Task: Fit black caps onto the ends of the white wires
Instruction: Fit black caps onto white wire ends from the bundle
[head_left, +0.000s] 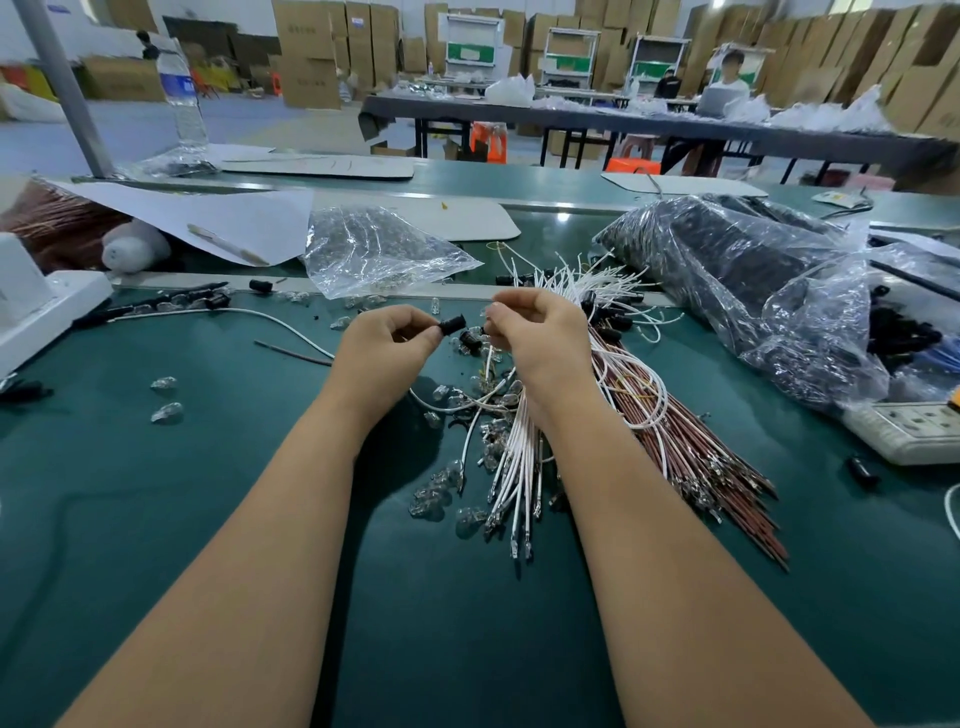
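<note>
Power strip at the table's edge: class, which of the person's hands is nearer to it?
Right. The right hand is over the wire bundle, on the power strip's side; the left hand, pinching a black cap, is farther away.

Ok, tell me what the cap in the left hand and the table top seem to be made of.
Cap: probably moulded plastic, matt black, with a ribbed barrel. Table top: looks like a green rubbery mat or belt, smooth with a dull sheen.

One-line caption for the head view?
Left hand pinches a black cap; right hand works above white wires on green table.
</note>
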